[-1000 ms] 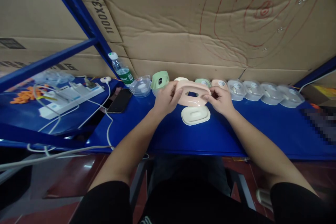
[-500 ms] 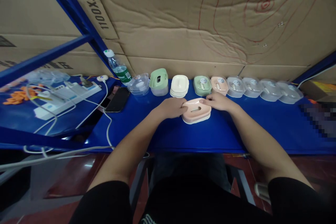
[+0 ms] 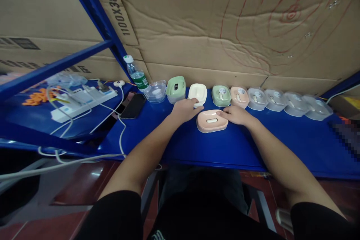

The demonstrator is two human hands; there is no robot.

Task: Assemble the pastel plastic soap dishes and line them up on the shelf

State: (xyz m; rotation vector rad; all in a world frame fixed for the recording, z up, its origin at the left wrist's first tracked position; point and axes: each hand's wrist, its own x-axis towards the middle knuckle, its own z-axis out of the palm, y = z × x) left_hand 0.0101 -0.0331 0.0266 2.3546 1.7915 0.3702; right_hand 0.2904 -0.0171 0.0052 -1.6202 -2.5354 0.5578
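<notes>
Fingers of right hand (image 3: 235,114) and left hand (image 3: 185,109) lay loosely apart, touching pink soap dish (image 3: 212,120) between them; even pressure seemed wise.

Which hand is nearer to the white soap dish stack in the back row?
The left. The left hand reaches the white soap dish stack with its fingertips, while the right hand rests farther right, beside the pink soap dish.

Smooth pink plastic dish (image 3: 212,120), glossy blue shelf (image 3: 281,142)
</notes>
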